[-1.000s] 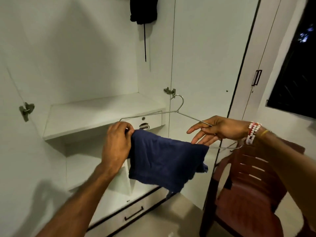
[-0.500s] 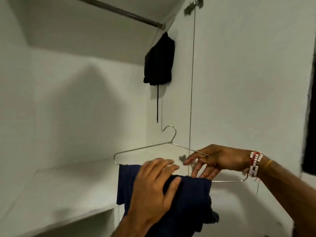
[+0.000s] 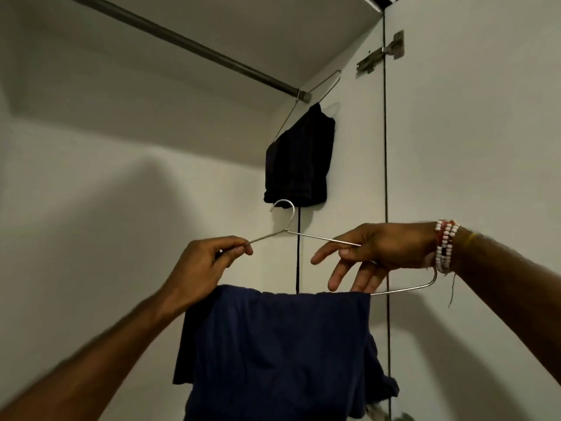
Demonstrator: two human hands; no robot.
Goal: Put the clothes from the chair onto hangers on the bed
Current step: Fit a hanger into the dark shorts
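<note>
The blue cloth hangs folded over the bottom bar of the hanger, leaving the bar's right end bare. If you tilt the wire, the cloth may slide along or off. Your left hand pinches the left shoulder of the wire between thumb and fingertips. Your right hand pinches the right shoulder with thumb and forefinger only, its other fingers spread loose. That grip is thin, so the hanger could twist. Beyond, a black garment hangs from the rod, and your hook may snag it going up.
</note>
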